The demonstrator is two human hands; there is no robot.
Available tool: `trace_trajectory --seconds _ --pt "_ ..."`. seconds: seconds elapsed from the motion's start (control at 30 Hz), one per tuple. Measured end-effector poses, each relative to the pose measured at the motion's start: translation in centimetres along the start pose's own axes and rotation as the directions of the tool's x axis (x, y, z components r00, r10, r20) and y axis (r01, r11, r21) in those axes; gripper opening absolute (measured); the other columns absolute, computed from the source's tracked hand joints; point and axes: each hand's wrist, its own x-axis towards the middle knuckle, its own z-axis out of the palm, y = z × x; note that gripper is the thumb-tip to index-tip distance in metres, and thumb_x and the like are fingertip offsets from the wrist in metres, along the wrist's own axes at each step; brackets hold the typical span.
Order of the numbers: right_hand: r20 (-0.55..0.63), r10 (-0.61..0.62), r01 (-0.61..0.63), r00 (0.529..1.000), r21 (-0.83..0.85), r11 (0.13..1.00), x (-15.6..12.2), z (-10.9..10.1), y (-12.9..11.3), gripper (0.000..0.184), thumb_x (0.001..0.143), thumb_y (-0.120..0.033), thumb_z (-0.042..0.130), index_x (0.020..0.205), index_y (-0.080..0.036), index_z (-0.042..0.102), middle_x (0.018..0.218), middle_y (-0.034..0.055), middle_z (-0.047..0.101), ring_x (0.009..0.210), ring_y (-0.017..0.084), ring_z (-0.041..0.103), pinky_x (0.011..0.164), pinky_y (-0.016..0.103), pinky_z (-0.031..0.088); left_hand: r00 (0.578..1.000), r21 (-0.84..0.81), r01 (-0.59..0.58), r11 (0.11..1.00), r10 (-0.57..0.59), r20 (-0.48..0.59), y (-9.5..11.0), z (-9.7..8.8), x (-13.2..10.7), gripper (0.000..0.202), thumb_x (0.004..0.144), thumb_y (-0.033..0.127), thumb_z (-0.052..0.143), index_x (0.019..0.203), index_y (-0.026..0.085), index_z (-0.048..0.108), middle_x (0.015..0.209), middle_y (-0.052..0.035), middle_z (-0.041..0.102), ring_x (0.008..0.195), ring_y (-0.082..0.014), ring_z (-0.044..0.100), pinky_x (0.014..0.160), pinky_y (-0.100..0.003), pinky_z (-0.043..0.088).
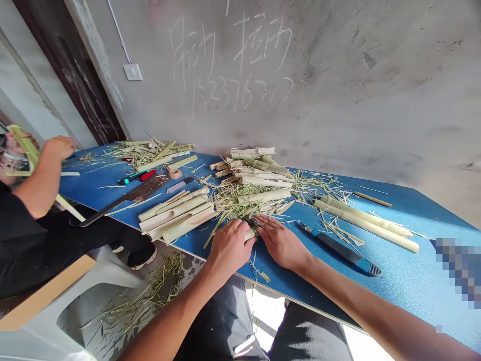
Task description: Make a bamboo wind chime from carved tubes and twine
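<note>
Head view: we find the left hand point(229, 249) and right hand point(281, 242) closed around a short pale-green bamboo stalk point(250, 233) on the blue wooden surface point(406, 286); it seems light, stiff and splintery, best gripped mid-length.

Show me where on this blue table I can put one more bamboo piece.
The blue table has bare room right of the utility knife and beyond the long bamboo stalks. Crowded: around the left hand and right hand, among straw and bamboo pieces.
</note>
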Motion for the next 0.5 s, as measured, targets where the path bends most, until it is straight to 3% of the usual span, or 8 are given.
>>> trace_trajectory --seconds 0.1,0.27,0.37,0.5 --pt "-0.024 0.032 -0.031 0.999 0.008 0.999 0.2 0.4 0.0 0.051 0.113 -0.033 0.029 0.147 -0.014 0.062 0.155 0.0141 0.053 0.152 0.03 0.043 0.129 0.059 0.034 0.999 0.008 0.031 0.999 -0.031 -0.009 0.2 0.1 0.0 0.01 0.093 0.025 0.073 0.093 0.022 0.063 0.1 -0.0073 0.074 0.098 -0.0271 0.072 0.078 -0.038 0.056" --pt "0.005 0.023 -0.024 1.0 0.062 0.998 -0.3 0.0 -0.3 0.051 0.114 -0.038 0.029 0.147 -0.018 0.063 0.158 0.0101 0.052 0.153 0.025 0.042 0.131 0.051 0.035 0.999 -0.024 0.043 0.999 -0.043 -0.012 0.2 0.3 -0.1 0.011 0.093 0.026 0.073 0.091 0.023 0.062 0.099 -0.0063 0.074 0.098 -0.0261 0.071 0.078 -0.037 0.055" --pt "-0.017 0.042 -0.042 0.999 0.033 0.999 0.0 0.0 -0.3 0.051 0.114 -0.036 0.029 0.146 -0.017 0.064 0.156 0.0119 0.053 0.151 0.028 0.044 0.13 0.057 0.033 0.999 0.002 0.042 0.999 -0.042 0.025 0.1 0.3 -0.1 0.01 0.095 0.028 0.071 0.093 0.022 0.063 0.1 -0.0079 0.074 0.098 -0.0273 0.071 0.08 -0.038 0.055" --pt "0.009 -0.042 0.043 0.999 -0.05 0.998 -0.3 -0.8 0.5 0.049 0.113 -0.032 0.032 0.151 -0.017 0.06 0.155 0.0106 0.054 0.148 0.025 0.049 0.128 0.051 0.04 0.996 -0.018 0.072 0.997 -0.071 0.052 0.1 0.0 0.0 0.012 0.096 0.031 0.071 0.094 0.022 0.065 0.101 -0.0058 0.074 0.099 -0.026 0.071 0.083 -0.038 0.054"
